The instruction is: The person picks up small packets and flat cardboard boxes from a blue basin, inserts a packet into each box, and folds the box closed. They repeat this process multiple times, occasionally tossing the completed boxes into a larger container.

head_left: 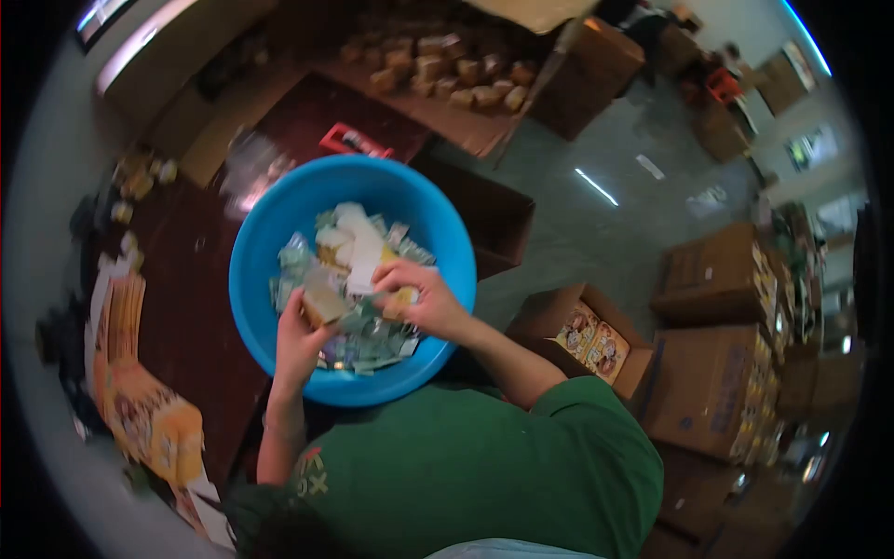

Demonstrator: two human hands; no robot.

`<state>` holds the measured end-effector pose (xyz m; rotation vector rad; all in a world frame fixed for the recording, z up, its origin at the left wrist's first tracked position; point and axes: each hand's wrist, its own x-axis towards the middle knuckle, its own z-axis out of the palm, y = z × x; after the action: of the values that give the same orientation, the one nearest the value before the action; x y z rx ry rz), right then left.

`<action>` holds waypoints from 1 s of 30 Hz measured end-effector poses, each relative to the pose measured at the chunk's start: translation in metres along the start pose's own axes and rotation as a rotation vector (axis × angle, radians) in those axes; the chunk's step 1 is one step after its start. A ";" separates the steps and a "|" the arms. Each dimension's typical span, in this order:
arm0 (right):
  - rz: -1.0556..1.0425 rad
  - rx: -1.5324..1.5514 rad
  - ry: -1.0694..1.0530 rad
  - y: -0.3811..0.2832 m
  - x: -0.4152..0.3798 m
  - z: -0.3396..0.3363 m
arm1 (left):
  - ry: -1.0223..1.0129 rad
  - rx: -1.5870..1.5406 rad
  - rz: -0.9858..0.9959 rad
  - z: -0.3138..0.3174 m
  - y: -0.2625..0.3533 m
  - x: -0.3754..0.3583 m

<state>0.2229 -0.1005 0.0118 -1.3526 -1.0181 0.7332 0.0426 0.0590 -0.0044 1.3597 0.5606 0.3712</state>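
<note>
A round blue plastic basin [250, 307] sits in front of me, holding many small greenish-clear packets [372, 343] and some white paper pieces [361, 250]. Over its near left part, my left hand [300, 337] is closed around a small pale tan block-like packet [325, 302]. On the right side of the basin, my right hand [424, 296] has its fingers curled round a small yellow-and-white piece [404, 298], whose kind I cannot make out. Both hands are inside the rim, apart from each other.
A dark red table [177, 307] lies under the basin, with a red-framed object [354, 142] behind it. A large carton [484, 140] of small tan packs stands beyond. Flattened printed boxes [154, 424] lie left; an open carton [535, 326] and stacked cartons [703, 391] stand right.
</note>
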 end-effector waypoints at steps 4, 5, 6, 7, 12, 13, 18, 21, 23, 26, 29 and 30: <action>-0.074 0.112 0.058 -0.008 0.019 0.008 | -0.012 -0.090 0.011 0.010 -0.006 0.004; -0.104 0.007 0.052 -0.009 0.022 0.009 | -0.003 -0.100 0.026 0.010 -0.011 0.004; -0.146 -0.128 0.037 -0.014 0.027 0.012 | 0.008 -0.083 0.072 0.012 -0.015 0.006; -0.192 -0.265 0.030 -0.018 0.029 0.014 | 0.013 -0.063 0.121 0.012 -0.018 0.006; -0.367 -0.700 -0.009 -0.010 0.032 0.025 | 0.036 0.252 0.195 0.013 -0.022 0.004; -0.367 -0.702 -0.029 -0.010 0.033 0.021 | 0.016 0.247 0.168 0.012 -0.021 0.003; -0.363 -0.806 0.022 -0.010 0.031 0.019 | -0.079 0.280 0.134 0.014 -0.005 0.003; -0.447 -0.820 0.036 -0.009 0.025 0.032 | -0.089 0.228 0.164 0.019 -0.012 0.005; -0.426 -0.812 0.024 -0.016 0.024 0.035 | -0.076 0.215 0.178 0.018 -0.014 0.006; -0.310 -0.700 -0.045 -0.010 0.026 0.031 | -0.100 0.238 0.142 0.015 -0.017 0.002; -0.266 -0.651 -0.083 -0.003 0.028 0.030 | -0.122 0.202 0.098 0.013 -0.012 0.001; -0.286 -0.673 -0.084 0.000 0.029 0.032 | -0.126 0.188 0.097 0.013 -0.014 0.001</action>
<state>0.2059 -0.0606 0.0145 -1.6956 -1.5724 0.2293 0.0497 0.0463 -0.0173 1.5840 0.4337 0.3142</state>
